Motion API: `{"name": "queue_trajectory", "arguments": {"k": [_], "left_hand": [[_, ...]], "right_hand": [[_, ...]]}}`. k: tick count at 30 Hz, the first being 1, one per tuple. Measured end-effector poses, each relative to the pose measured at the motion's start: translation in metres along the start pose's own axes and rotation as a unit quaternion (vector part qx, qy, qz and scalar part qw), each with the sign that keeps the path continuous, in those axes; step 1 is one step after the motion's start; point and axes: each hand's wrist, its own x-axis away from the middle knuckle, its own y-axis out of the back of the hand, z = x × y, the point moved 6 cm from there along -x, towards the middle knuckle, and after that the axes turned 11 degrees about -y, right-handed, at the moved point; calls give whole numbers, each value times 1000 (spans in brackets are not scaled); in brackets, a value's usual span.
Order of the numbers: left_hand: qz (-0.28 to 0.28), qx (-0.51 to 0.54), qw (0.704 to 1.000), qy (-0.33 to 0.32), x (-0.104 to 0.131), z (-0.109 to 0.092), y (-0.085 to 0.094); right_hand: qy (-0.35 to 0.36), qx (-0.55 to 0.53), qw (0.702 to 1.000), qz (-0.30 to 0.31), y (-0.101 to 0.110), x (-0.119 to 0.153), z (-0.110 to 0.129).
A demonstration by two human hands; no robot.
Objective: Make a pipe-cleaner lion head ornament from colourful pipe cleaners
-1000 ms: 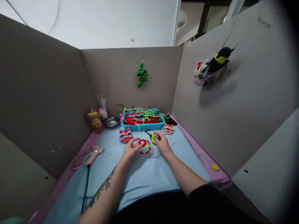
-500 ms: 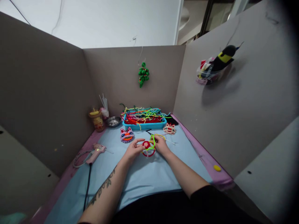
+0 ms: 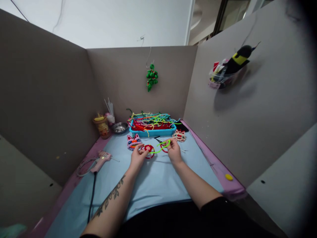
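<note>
My left hand (image 3: 139,155) is closed, thumb and fingers pinching the edge of a round red-and-pink pipe-cleaner piece (image 3: 149,148). A bright green pipe cleaner (image 3: 158,151) runs from beside that piece across to my right hand (image 3: 174,151), which pinches its curled end. Close to the right fingertips lies a curved red strand (image 3: 163,149), partly hidden. Behind my left hand rests a purple-and-pink animal-head figure (image 3: 133,142) with an orange mouth. A pale pink and red animal-head figure (image 3: 179,135) lies beyond my right hand, and dark-handled scissors (image 3: 158,140) lie between.
A blue tray (image 3: 153,133) heaped with coloured pipe cleaners stands at the back. A metal bowl (image 3: 120,128) and a lidded cup (image 3: 102,127) are left of it. The pink glue gun (image 3: 101,162) lies at left with its cord. Grey panels enclose the table.
My hands have drawn apart. The red-and-pink piece moved left with my left hand, and the green pipe cleaner, looped near the piece before, now stretches between the hands.
</note>
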Motion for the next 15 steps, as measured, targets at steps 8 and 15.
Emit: {"name": "queue_trajectory", "arguments": {"k": [8,15], "left_hand": [[53,35,998,26,2,4,-8],[83,52,995,23,4,-3,-12]], "right_hand": [[-26,-21,999,28,-8,2,-10],[-79,-18,992,93,-18,-1,-22]]}}
